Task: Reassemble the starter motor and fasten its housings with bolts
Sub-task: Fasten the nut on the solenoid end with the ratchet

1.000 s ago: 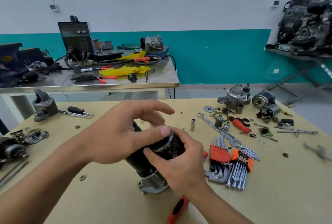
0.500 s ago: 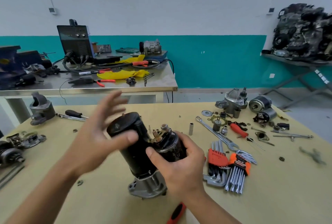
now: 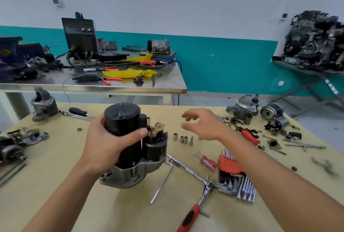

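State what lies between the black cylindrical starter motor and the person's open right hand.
In the head view, a short row of small silver metal sockets stands on the pale wooden table between the starter motor and the right hand.

- Cylindrical metal starter motor [image 3: 122, 131]: black body, dull grey cast base.
- Flat wooden table [image 3: 55, 185]: plain pale yellow-tan.
- Long ratchet wrench [image 3: 189, 217]: red handle with black insert, silver shaft.
- Hex key set [image 3: 229, 164]: red holder, silver keys.
- Crumpled cloth [image 3: 128, 73]: bright yellow.
- Painted wall [image 3: 223, 64]: white above, teal below.
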Tool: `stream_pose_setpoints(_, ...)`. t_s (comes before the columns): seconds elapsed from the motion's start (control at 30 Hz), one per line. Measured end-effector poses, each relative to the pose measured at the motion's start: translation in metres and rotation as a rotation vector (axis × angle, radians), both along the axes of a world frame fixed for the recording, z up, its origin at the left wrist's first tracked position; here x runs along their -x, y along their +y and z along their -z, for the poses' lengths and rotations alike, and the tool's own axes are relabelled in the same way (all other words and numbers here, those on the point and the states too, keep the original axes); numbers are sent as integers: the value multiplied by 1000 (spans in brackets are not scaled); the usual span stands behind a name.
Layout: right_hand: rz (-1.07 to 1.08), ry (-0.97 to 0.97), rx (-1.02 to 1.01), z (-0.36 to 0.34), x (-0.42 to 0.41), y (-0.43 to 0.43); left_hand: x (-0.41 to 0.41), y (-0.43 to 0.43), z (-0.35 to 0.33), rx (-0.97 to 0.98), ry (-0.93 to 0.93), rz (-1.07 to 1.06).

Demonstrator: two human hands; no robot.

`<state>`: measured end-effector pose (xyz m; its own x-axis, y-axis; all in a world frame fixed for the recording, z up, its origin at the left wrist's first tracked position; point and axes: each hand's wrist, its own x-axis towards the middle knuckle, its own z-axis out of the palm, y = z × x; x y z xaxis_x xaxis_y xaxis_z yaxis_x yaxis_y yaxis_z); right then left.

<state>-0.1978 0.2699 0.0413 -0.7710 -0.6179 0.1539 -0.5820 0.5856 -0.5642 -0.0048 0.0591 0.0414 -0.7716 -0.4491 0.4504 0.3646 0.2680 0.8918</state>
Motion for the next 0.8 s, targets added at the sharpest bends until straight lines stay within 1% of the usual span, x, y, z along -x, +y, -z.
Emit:
stream_pose_setpoints(0.03,7,28,-169,4,13,-2,0,0,3,0,-3,-2)
stream_pose_setpoints(0.07,1,54,-280,7,22,-7,1,0,5,-9,0,1)
stream_pose_setpoints(0.1,-1,70,-347,11,28,-13,2,0,6,-28,4,10)
stream_pose_setpoints(0.17,6,61,-416,17,34,-27,3,2,7,-62,13,27)
stream_pose_setpoints(0.23,3,69,-495,22,36,-41,5,4,7,-46,21,41)
stream_pose_setpoints(0.37,-12,105,-562,36,40,-60,6,12,4,-2,26,57)
stream_pose_setpoints(0.57,-19,141,-555,49,38,-63,2,14,4,42,42,72)
stream_pose_setpoints(0.63,-25,149,-444,33,31,-58,1,13,5,43,50,79)
stream_pose_setpoints(0.7,-34,90,-217,2,24,-48,1,12,5,40,53,92)
stream_pose_setpoints(0.73,-68,33,-94,-19,16,-42,1,11,5,39,52,97)
stream_pose_setpoints(0.8,-227,-152,113,-58,-3,-27,1,10,4,33,46,106)
